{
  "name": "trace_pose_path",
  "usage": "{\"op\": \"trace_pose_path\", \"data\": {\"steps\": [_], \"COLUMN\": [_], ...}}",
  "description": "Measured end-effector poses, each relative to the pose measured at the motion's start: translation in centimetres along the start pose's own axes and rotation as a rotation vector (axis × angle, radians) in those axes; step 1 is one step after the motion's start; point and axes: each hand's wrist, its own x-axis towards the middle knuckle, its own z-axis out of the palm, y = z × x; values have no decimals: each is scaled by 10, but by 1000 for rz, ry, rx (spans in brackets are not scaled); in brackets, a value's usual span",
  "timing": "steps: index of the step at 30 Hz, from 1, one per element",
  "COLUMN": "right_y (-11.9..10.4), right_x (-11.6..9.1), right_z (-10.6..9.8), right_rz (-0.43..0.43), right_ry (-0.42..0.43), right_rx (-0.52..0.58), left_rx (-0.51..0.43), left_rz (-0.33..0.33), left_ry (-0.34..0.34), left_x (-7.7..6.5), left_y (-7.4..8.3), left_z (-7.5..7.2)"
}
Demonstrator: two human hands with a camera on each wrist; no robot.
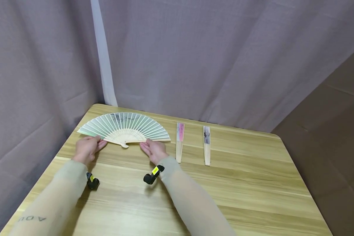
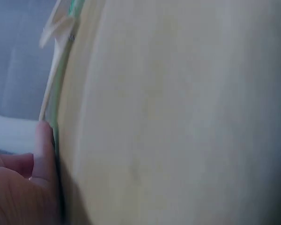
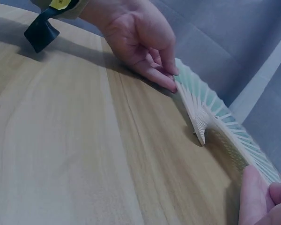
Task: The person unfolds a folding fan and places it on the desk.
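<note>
We saw the green fan (image 1: 124, 131) spread wide at the far left

We looked down on a wooden surface (image 1: 247, 193) where the green fan lay fully spread, its rounded edge to the far side and its curved foot (image 1: 125, 145) to the near side. Its cloth was pale green with a dark print near the top, and its sticks were cream. We could not tell whether all of it touched the surface.

The left hand (image 1: 87, 149) had its thumb and fingers clamped on the fan's left side. The right hand (image 1: 155, 151) had its thumb and fingers clamped on the right side, nearer the middle. From the right wrist we saw both hands on the fan's near edge, with the foot between them.

To the right of the fan we found two folded fans, standing apart from each other: a pink and blue fan (image 1: 180, 139), nearer to the right hand, and a fan with a dark print (image 1: 206, 144) farther right. Both pointed their narrow ends to the near side.

We noticed a small black camera at the left wrist (image 1: 92, 182), another at the right wrist (image 1: 154, 174), and pale sleeves (image 1: 191, 196) on both arms. A mauve curtain (image 1: 180, 59) hung beyond the surface.
</note>
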Motion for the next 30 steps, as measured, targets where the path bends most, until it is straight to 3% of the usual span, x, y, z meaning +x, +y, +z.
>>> {"op": "trace_pose_path", "data": {"steps": [5, 10, 16, 30], "right_y": [-3, -2, -1, -2], "right_x": [1, 3, 5, 7], "right_z": [-2, -3, -4, -6], "right_rz": [0, 4, 7, -3], "right_ry": [16, 32, 44, 19], "right_rx": [-3, -5, -4, -40], "left_rx": [11, 15, 23, 27], "left_rz": [-71, -96, -123, -109], "left_ry": [-28, -68, -46, -116], "left_x": [5, 6, 10, 10], "left_y": [4, 8, 12, 14], "left_z": [-6, -9, -14, -16]}}
